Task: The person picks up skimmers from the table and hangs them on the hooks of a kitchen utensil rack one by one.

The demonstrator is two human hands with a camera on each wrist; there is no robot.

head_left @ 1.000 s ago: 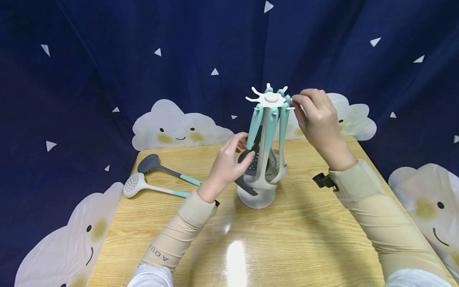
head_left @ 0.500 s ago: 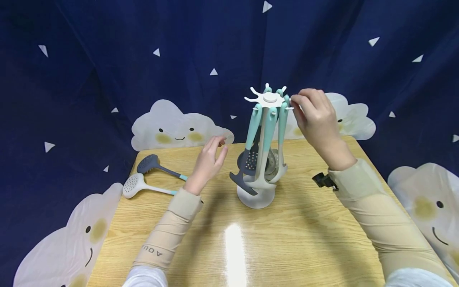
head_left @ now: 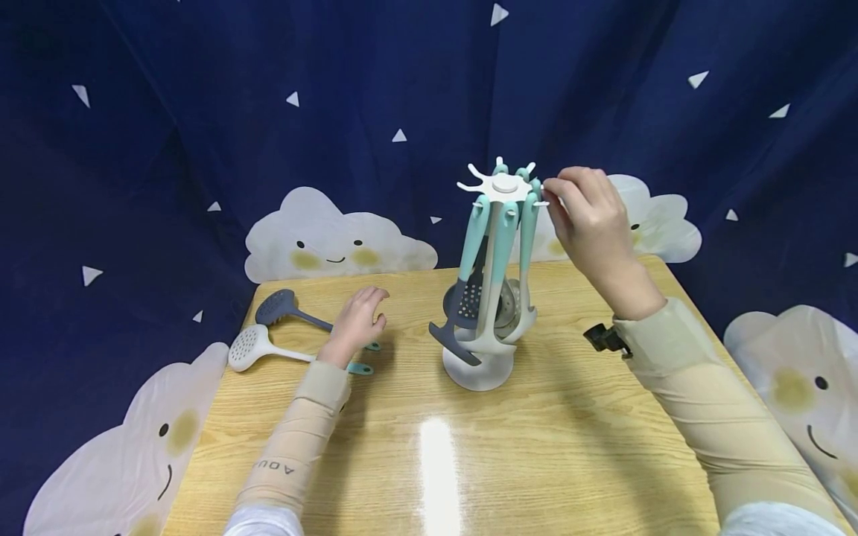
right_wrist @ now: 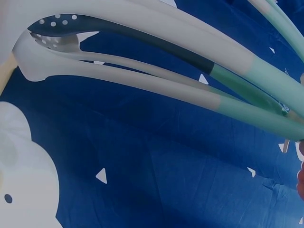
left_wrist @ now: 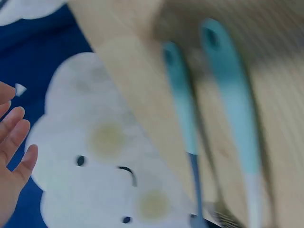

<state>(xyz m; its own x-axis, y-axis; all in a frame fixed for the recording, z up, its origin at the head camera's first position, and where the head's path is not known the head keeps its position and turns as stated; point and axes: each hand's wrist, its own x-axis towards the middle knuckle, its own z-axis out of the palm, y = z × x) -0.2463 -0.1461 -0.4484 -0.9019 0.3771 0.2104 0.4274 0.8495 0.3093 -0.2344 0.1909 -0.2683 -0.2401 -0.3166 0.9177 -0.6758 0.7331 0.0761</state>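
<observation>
In the head view, a white carousel utensil rack (head_left: 477, 376) stands on the table, hung with several teal-handled utensils. My right hand (head_left: 593, 223) pinches the end of one of the rack's top prongs between thumb and fingers. Nearest the front hang a dark-headed utensil (head_left: 456, 327) and a white-headed one (head_left: 488, 339). My left hand (head_left: 358, 321) is over the handles of two utensils lying at the left, its fingers loosely bent and holding nothing. These are a dark perforated spoon (head_left: 276, 307) with a toothed edge and a white skimmer (head_left: 248, 348). Both teal handles (left_wrist: 232, 99) show in the left wrist view.
The wooden table (head_left: 536, 447) has its back edge against a dark blue curtain (head_left: 375, 74) with white triangles. Cloud cut-outs (head_left: 335, 238) with drawn faces line the table's sides and back. A dark skimmer (head_left: 469, 298) hangs on the rack's far side.
My left hand has moved from the rack's dark-headed utensil leftward and down to the two lying handles. My right hand has stayed at the rack's top.
</observation>
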